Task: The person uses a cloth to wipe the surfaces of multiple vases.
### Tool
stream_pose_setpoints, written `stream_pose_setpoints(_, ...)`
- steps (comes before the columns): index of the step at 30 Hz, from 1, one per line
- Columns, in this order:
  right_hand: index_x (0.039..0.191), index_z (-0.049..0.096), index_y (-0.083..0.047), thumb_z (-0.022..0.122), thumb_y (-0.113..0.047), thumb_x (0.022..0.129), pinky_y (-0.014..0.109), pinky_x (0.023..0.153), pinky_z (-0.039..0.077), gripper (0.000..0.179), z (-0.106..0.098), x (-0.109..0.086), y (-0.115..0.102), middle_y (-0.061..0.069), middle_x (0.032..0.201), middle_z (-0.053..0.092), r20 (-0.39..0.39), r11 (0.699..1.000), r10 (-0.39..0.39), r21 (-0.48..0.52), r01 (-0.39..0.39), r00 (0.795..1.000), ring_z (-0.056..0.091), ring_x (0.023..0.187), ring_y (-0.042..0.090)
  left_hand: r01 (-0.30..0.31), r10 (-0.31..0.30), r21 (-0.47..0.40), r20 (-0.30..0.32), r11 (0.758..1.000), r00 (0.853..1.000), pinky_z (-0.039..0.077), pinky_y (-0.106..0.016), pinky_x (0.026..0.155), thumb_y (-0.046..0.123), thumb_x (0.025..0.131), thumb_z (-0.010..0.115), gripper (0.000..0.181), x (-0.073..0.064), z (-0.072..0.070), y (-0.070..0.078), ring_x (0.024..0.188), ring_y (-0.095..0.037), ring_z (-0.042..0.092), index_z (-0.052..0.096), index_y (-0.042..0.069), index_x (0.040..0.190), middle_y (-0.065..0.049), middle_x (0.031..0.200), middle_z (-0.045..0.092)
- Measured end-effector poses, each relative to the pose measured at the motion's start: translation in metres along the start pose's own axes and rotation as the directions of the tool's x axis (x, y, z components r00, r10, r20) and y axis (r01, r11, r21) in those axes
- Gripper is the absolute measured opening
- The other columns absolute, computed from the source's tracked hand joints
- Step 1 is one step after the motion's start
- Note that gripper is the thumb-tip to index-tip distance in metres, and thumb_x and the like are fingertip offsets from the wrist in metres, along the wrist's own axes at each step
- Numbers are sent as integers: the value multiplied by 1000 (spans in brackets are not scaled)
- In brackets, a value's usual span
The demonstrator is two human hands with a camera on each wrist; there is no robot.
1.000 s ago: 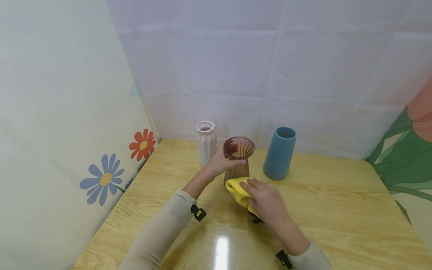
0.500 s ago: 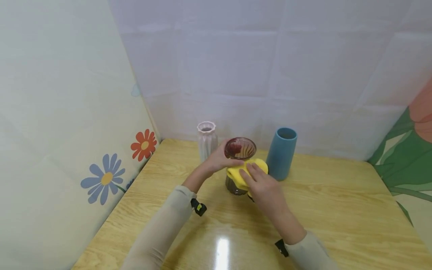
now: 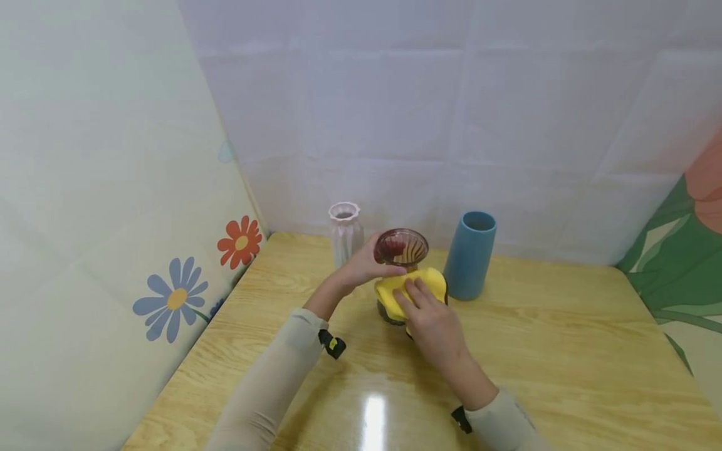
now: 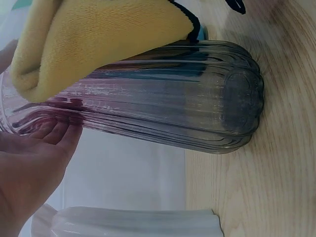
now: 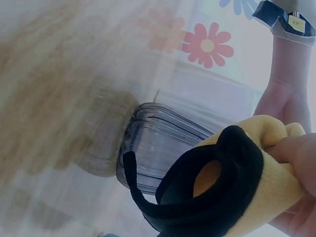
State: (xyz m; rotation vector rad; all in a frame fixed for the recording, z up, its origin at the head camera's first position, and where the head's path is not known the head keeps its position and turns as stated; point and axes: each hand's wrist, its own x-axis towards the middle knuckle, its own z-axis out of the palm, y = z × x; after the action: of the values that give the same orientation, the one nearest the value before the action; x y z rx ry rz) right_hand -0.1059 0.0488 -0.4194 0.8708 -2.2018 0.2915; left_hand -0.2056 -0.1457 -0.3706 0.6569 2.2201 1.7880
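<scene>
A ribbed, purplish glass vase (image 3: 402,249) stands upright on the wooden table, its flared rim facing up. Just below that rim my left hand (image 3: 363,266) grips the neck, thumb in front and fingers behind. My right hand (image 3: 435,331) holds a folded yellow cloth (image 3: 389,294) with black edging flat on the front of the vase. In the left wrist view the cloth (image 4: 113,39) covers the upper side of the glass, while the clear lower body (image 4: 197,103) shows. The right wrist view has my thumb and fingers (image 5: 291,148) around the bunched cloth.
Behind my left hand stands a pale pink fluted vase (image 3: 346,238). A tapered blue vase (image 3: 470,257) is close on the right of the cloth. A white sheet (image 3: 383,113) hangs behind the table (image 3: 564,338), with a flowered sheet (image 3: 101,188) at the left.
My right hand has brought the cloth up from near the vase's base to its middle, then slightly left across the front. My left hand keeps its grip at the neck.
</scene>
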Motion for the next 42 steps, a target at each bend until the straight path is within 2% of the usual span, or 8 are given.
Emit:
stream_pose_setpoints(7, 122, 72, -8, 88, 0, 72, 44, 81, 61, 52, 2, -6, -4, 20, 124, 69, 57, 999, 25, 21, -26, 998, 66, 115, 38, 7, -6, 41, -16, 999, 1000, 43, -45, 111, 27, 78, 88, 90, -1, -2, -2, 132, -24, 52, 36, 16, 150, -5, 142, 53)
stream_pose_setpoints(13, 120, 73, -9, 89, -5, 72, 43, 79, 62, 50, 5, -11, -8, 20, 122, 70, 83, 999, 32, 30, -35, 996, 68, 113, 37, 21, -20, 54, -18, 998, 1000, 39, -46, 114, 24, 78, 88, 93, -2, -3, -2, 135, -26, 49, 32, 14, 152, -7, 145, 50)
stream_pose_setpoints(19, 119, 74, -8, 91, -8, 70, 42, 77, 62, 52, 5, -14, -12, 19, 122, 70, 109, 999, 33, 28, -36, 993, 69, 111, 36, 11, -11, 21, 10, 1000, 1000, 40, -46, 114, 20, 78, 87, 94, -2, -5, -4, 136, -27, 48, 32, 15, 154, -8, 147, 49)
stream_pose_setpoints(26, 122, 73, -9, 91, -11, 73, 43, 78, 62, 52, 5, -17, -15, 19, 124, 69, 197, 998, 53, 24, -59, 979, 68, 113, 37, -12, 13, -15, 50, 1000, 999, 41, -44, 113, 18, 79, 85, 90, 1, -7, -5, 134, -27, 51, 34, 14, 153, -8, 145, 51)
stream_pose_setpoints(33, 123, 72, -10, 89, -14, 76, 44, 76, 62, 49, 4, -18, -18, 18, 125, 69, 254, 995, 76, 48, -91, 964, 67, 114, 36, -68, 77, -73, 118, 995, 990, 42, -43, 112, 13, 78, 82, 86, 4, -10, -7, 134, -28, 52, 38, 13, 151, -10, 145, 52)
stream_pose_setpoints(42, 121, 73, -12, 88, -14, 76, 43, 77, 62, 48, 6, -20, -21, 16, 125, 70, 299, 995, 83, 31, -96, 951, 67, 114, 34, -78, 95, -106, 165, 991, 982, 41, -44, 114, 9, 79, 81, 86, 8, -13, -7, 136, -31, 49, 37, 12, 153, -13, 148, 51)
